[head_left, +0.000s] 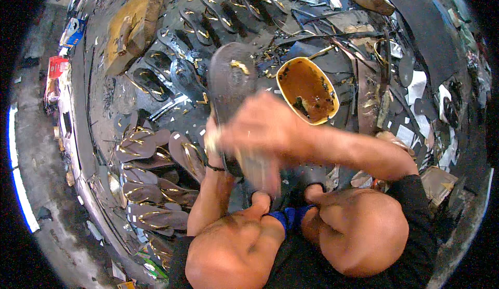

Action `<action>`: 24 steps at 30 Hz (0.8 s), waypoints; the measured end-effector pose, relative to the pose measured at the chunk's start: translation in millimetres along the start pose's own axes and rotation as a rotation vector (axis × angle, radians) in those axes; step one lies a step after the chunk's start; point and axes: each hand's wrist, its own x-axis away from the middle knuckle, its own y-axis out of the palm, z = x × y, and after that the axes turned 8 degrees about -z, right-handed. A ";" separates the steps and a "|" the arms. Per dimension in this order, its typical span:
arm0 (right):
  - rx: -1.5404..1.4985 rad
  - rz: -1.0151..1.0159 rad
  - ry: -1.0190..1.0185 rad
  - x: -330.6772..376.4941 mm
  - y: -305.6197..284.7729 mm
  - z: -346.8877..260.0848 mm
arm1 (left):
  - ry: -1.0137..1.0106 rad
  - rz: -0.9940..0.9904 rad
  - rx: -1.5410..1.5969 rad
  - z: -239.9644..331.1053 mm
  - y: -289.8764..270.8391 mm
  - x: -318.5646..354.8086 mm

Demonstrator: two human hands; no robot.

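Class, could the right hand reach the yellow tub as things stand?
Probably yes: the right hand, blurred over the sole, is close beside the yellow tub, with nothing visible between them.

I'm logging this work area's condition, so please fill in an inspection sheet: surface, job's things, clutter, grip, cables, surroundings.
Surface: grey floor, strewn with scraps.
Job's things: held sandal, raised mid-view; yellow-rimmed tub with brown contents to its right; brown sandals bunched at left; more sandals set out ahead.
Clutter: white paper and a brown strip at right.
Grip: left hand partly hidden behind the held sandal, apparently holding it; right hand blurred before its lower part, contact unclear.
Cables: nothing seen.
Surroundings: wooden block at upper left; red box and blue box farther left.
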 end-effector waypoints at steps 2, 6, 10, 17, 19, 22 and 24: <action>0.021 -0.011 -0.068 20.6 20.0 -34.4 | 0.042 -0.020 0.056 12.9 -10.3 -8.5; -0.307 -0.041 0.042 37.5 25.0 -26.0 | 0.095 0.001 -0.128 22.0 -21.5 -6.0; -0.316 -0.242 0.070 50.2 37.2 -32.3 | 0.225 0.166 -0.233 51.9 -32.0 -30.0; -0.350 0.097 0.789 83.9 13.3 -20.9 | 0.034 0.198 -0.086 18.1 -83.1 -124.5; -0.269 0.099 0.817 96.1 8.5 -19.7 | 0.051 0.141 -0.038 -1.1 -76.9 -162.8; -0.218 0.157 0.952 103.3 14.1 -23.0 | 0.227 0.256 -0.020 -0.8 -93.5 -184.6; -0.148 0.253 1.085 113.3 -1.5 -9.9 | 0.393 0.263 -0.365 -30.2 -76.6 -142.2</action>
